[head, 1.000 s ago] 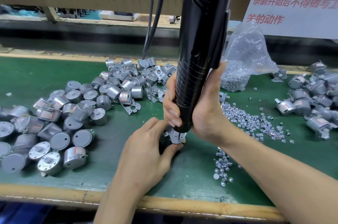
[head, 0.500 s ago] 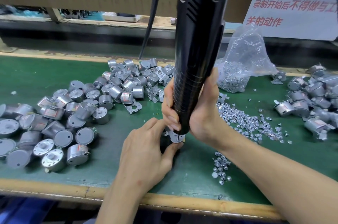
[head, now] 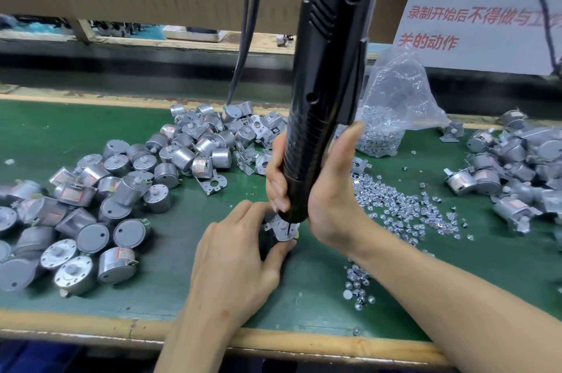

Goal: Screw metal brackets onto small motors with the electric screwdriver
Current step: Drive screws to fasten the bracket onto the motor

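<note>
My right hand (head: 322,190) grips the lower barrel of a tall black electric screwdriver (head: 325,92), which stands nearly upright over the green mat. Its thin bit touches a metal bracket (head: 282,228) lying on top of a small motor. My left hand (head: 240,254) holds that motor from the left, thumb and forefinger pinching around bracket and motor; the motor body is mostly hidden by my fingers.
A heap of bare silver motors (head: 100,205) covers the left of the green mat (head: 319,290). Loose brackets (head: 213,185) lie behind my hands. Screws (head: 407,211) are scattered right, beside a plastic screw bag (head: 392,117). Finished motors (head: 517,172) pile far right. A wooden edge (head: 91,327) runs along the front.
The screwdriver has tilted slightly and shifted a little on the bracket. Both hands keep their holds in the same spot.
</note>
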{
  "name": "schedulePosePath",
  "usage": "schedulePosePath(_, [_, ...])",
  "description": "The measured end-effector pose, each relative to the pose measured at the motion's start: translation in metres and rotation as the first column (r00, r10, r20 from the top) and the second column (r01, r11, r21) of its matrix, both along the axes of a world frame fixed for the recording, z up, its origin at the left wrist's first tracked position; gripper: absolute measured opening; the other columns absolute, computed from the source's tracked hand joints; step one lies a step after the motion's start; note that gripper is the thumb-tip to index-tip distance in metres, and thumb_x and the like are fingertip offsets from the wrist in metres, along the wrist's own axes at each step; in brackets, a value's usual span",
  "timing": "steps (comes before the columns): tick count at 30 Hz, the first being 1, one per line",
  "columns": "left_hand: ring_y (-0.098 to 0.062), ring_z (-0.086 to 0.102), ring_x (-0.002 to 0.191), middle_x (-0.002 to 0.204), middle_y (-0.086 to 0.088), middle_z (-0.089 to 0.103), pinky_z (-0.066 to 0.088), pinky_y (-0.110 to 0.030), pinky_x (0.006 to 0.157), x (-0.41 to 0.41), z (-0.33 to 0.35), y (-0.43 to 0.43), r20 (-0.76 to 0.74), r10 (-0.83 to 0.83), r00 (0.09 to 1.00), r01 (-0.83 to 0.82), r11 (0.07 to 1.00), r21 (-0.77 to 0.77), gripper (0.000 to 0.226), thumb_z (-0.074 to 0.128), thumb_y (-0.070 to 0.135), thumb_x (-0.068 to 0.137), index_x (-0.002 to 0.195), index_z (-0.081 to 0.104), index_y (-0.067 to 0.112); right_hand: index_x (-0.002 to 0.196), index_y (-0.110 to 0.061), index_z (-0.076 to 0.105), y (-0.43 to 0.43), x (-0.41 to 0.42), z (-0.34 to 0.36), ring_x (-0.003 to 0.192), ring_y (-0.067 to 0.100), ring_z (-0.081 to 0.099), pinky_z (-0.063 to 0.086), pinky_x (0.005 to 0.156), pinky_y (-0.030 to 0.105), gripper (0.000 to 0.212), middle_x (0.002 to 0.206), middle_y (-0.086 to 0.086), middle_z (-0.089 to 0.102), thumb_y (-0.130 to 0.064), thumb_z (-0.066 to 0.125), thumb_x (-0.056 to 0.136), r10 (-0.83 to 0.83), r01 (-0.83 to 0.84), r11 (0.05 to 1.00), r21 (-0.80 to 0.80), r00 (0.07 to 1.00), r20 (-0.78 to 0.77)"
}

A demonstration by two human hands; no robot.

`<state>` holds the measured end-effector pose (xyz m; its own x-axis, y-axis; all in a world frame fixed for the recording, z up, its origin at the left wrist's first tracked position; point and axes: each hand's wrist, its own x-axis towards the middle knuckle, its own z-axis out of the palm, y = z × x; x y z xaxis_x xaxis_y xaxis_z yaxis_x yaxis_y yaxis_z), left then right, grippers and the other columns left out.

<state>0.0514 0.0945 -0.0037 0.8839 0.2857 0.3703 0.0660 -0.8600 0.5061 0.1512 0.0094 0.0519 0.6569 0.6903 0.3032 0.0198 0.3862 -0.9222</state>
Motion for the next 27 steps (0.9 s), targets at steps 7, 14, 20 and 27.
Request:
schedulePosePath(7, [-0.006, 0.054, 0.078, 0.095, 0.022, 0.054, 0.044, -0.023, 0.069, 0.006, -0.008, 0.0, -0.014, 0.013, 1.0, -0.014, 0.999, -0.049, 0.038, 0.075, 0.041, 0.08, 0.114, 0.061, 0.033, 0.089, -0.013, 0.062, -0.027, 0.033, 0.014, 0.051, 0.018, 0.045, 0.04, 0.052, 0.027, 0.088, 0.064, 0.002, 0.053, -0.095, 0.042, 0.064, 0.038, -0.045, 0.981, 0.188, 0.998, 0.043])
schedulePosePath(14, [-0.015, 0.071, 0.085, 0.096, 0.003, 0.074, 0.055, -0.021, 0.067, -0.002, 0.026, -0.038, 0.244, 0.038, 0.969, 0.166, 0.633, -0.756, 0.02, 0.076, 0.038, 0.083, 0.1, 0.068, 0.033, 0.081, -0.018, 0.064, -0.036, 0.051, 0.007, 0.049, 0.02, 0.044, 0.036, 0.051, 0.032, 0.083, 0.061, 0.005, 0.05, -0.097, 0.039, 0.068, -0.246, 0.241, 0.968, 0.073, 0.967, 0.063])
schedulePosePath(20, [-0.029, 0.074, 0.083, 0.092, -0.01, 0.075, 0.057, -0.021, 0.064, 0.02, 0.068, -0.138, 0.27, -0.1, 0.958, 0.265, -0.054, -0.963, 0.029, 0.073, 0.025, 0.08, 0.094, 0.069, -0.001, 0.076, -0.015, 0.059, -0.032, 0.049, 0.0, 0.043, 0.016, 0.042, 0.032, 0.045, 0.034, 0.087, 0.056, 0.0, 0.052, -0.099, 0.041, 0.066, -0.33, 0.329, 0.944, 0.031, 0.943, 0.05])
schedulePosePath(27, [-0.017, 0.053, 0.085, 0.086, -0.005, 0.048, 0.042, -0.04, 0.094, 0.103, 0.102, -0.222, 0.126, -0.48, 0.868, 0.211, 0.127, -0.969, 0.017, 0.06, 0.02, 0.085, 0.092, 0.045, 0.017, 0.088, -0.002, 0.055, -0.037, 0.041, 0.002, 0.049, 0.019, 0.045, 0.037, 0.05, 0.032, 0.095, 0.06, -0.003, 0.053, -0.095, 0.04, 0.074, -0.243, 0.244, 0.97, 0.001, 0.966, 0.087])
